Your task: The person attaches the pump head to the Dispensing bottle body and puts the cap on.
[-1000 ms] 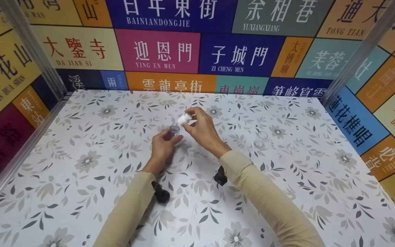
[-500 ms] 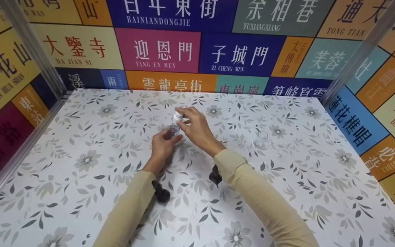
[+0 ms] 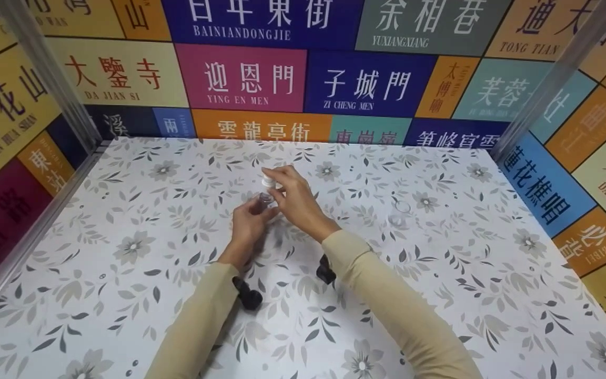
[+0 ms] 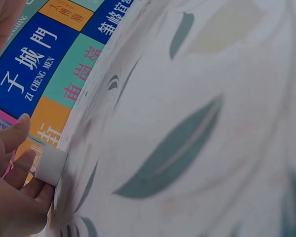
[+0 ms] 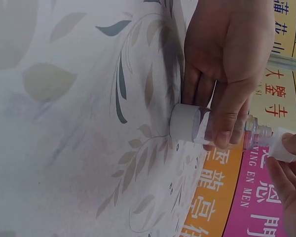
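A small clear bottle (image 5: 238,129) with a white base (image 5: 185,122) stands upright on the patterned table, its base against the surface in the right wrist view. My left hand (image 3: 249,220) grips its body, with fingers and thumb around it. At the bottle's threaded neck (image 5: 260,132), a white cap (image 3: 268,181) is held upright by my right hand (image 3: 299,200). Thumb and fingers pinch the cap from its side. Whether cap and neck are threaded together cannot be told. The left wrist view shows the white base (image 4: 51,164) beside the left fingers; the cap is hidden there.
On the table to the right lies a clear, see-through piece (image 3: 401,211) with a round rim. The leaf-patterned table (image 3: 134,305) meets panels of coloured place-name signs (image 3: 242,79) at the back and sides. A dark band piece (image 3: 249,296) hangs at the left cuff.
My right hand has moved left over the bottle, and the cap has turned from tilted to upright and come down onto the neck. The left hand and bottle stay in place.
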`<action>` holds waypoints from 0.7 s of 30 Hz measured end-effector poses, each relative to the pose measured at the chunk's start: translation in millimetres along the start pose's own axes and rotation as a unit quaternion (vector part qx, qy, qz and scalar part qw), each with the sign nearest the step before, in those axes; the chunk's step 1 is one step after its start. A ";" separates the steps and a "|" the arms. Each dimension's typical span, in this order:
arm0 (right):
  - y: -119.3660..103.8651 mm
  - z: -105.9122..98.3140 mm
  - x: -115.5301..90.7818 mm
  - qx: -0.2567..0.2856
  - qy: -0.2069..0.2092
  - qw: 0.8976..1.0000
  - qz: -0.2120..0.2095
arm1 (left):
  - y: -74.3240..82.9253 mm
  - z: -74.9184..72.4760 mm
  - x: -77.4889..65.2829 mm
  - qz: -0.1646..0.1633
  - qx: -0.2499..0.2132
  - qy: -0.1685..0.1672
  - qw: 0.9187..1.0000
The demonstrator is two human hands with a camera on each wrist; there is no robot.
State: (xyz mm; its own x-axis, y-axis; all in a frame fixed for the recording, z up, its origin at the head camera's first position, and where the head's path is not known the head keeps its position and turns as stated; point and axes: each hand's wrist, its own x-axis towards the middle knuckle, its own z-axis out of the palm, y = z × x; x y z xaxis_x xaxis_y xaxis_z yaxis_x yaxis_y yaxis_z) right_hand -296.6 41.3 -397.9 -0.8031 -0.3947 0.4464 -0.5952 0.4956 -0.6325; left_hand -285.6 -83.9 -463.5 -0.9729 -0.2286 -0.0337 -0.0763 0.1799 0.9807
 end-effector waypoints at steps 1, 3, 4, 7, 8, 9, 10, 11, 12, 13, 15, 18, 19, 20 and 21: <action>0.1 0.3 -0.1 -0.002 -0.001 1.000 -0.002 | -0.1 0.1 0.1 -0.005 -0.003 -0.001 1.000; 0.6 0.9 0.0 -0.005 -0.001 1.000 -0.004 | -0.3 0.3 0.0 -0.009 -0.007 -0.003 1.000; 0.7 1.1 0.0 -0.006 -0.001 1.000 -0.005 | -0.2 0.3 -0.1 -0.011 -0.007 -0.002 1.000; 1.2 1.5 0.3 -0.004 0.000 1.000 -0.007 | -0.2 0.4 -0.4 -0.009 -0.012 0.003 1.000; 1.3 1.6 0.5 -0.003 0.000 1.000 -0.007 | -0.2 0.4 -0.6 -0.006 -0.013 0.004 1.000; 1.1 1.5 0.6 -0.001 0.000 1.000 -0.007 | 0.1 0.4 -0.8 -0.003 -0.015 0.006 1.000; 0.9 1.5 0.7 -0.001 0.001 1.000 -0.008 | 0.2 0.4 -1.1 0.000 -0.017 0.007 1.000; 0.6 1.5 0.9 0.000 0.001 1.000 -0.007 | 0.3 0.5 -1.3 0.003 -0.019 0.007 1.000; 0.4 1.5 1.2 -0.001 0.001 1.000 -0.007 | 0.3 0.5 -1.5 0.006 -0.020 0.007 1.000; 0.1 1.6 1.4 -0.002 0.001 1.000 -0.007 | 0.5 0.5 -1.7 0.009 -0.022 0.008 1.000; -0.4 1.8 2.1 -0.002 0.000 1.000 -0.004 | 0.4 0.6 -1.7 0.013 -0.023 0.009 1.000; -0.7 2.1 3.3 0.001 0.000 1.000 0.001 | 0.0 0.8 -1.4 0.017 -0.020 0.012 1.000; -0.5 2.2 3.6 0.005 0.000 1.000 0.003 | 0.1 0.8 -1.4 0.018 -0.019 0.012 1.000; -0.3 2.4 4.0 0.006 0.001 1.000 0.004 | 0.1 0.9 -1.2 0.019 -0.018 0.012 1.000; 0.2 2.5 4.2 0.007 0.003 1.000 0.005 | 0.2 1.0 -1.1 0.018 -0.016 0.012 1.000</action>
State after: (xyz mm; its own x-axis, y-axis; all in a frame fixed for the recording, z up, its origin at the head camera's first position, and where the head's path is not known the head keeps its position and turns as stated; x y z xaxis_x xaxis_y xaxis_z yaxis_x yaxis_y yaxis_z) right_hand -300.0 37.8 -397.7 -0.8093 -0.3856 0.4431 -0.5865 0.4888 -0.6459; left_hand -284.7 -82.7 -463.4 -0.9696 -0.2447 0.0052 -0.0343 0.1569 0.9870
